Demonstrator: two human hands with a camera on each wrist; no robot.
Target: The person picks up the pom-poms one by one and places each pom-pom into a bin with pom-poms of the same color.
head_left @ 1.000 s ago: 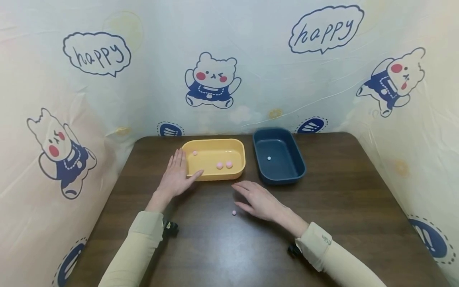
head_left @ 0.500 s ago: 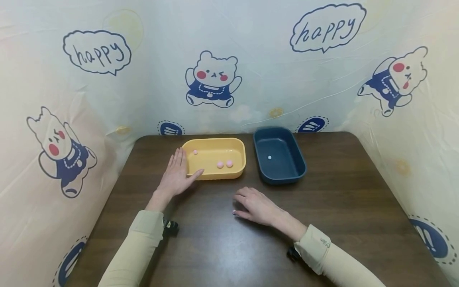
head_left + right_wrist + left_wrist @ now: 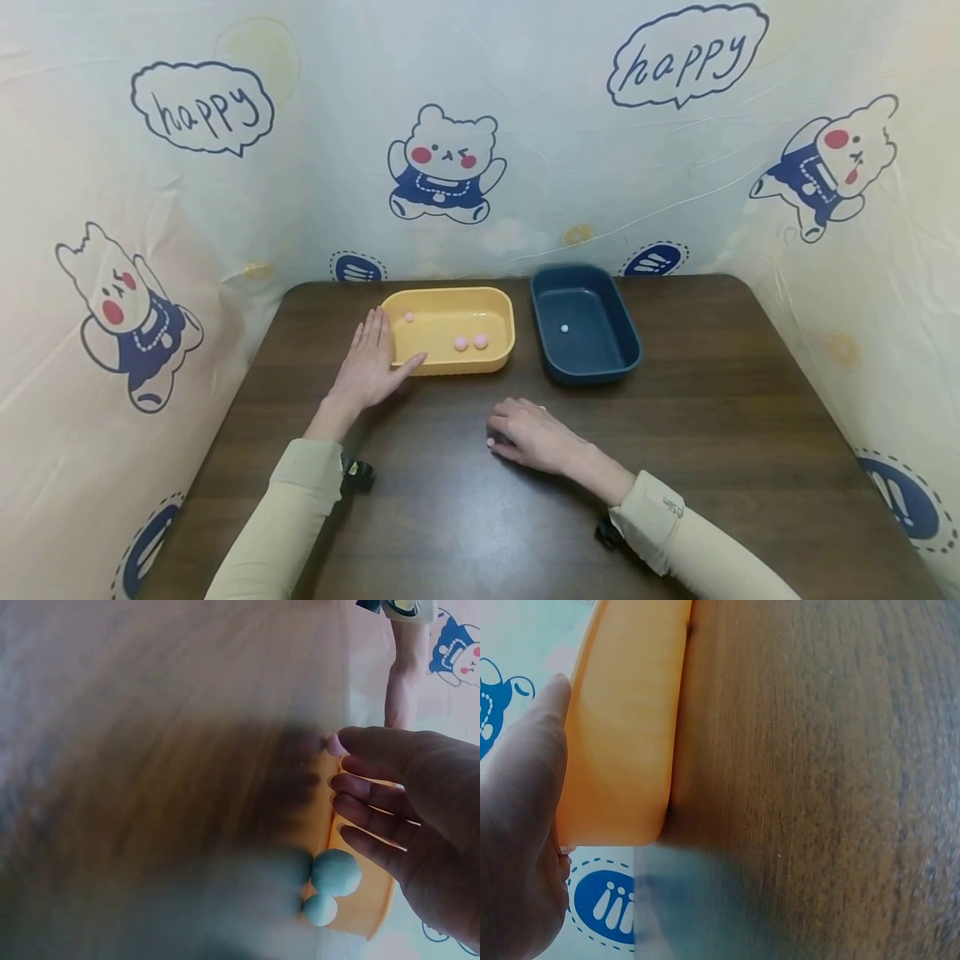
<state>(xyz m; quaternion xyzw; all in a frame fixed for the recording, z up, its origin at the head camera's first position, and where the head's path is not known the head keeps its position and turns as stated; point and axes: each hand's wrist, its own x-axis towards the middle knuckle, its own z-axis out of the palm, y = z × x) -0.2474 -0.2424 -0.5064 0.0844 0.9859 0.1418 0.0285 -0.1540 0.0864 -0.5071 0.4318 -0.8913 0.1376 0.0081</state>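
Note:
My left hand [image 3: 367,367] lies along the left end of the yellow tray [image 3: 446,367], fingers straight, thumb at the front rim. In the left wrist view the thumb [image 3: 551,712] rests against the tray's side [image 3: 622,750]. My right hand [image 3: 536,437] is low over the table in front of the trays. Its thumb and index finger pinch a small pink ball [image 3: 335,745] at the tabletop; the other fingers are bent. Beside that hand, in the right wrist view, sit a larger pale blue ball [image 3: 336,872] and a smaller one [image 3: 320,909], mostly hidden from the head view.
Inside the yellow tray are a small pink ball [image 3: 408,317] and two larger pink balls [image 3: 461,342]. The dark blue tray [image 3: 588,377] to its right holds one small pale ball [image 3: 565,329]. A printed cloth [image 3: 450,67] hangs behind the brown table [image 3: 712,400].
My right hand has come down and slightly toward me, its thumb and index finger closing on the small pink ball. A pale ball now shows behind that hand. My left hand stays put.

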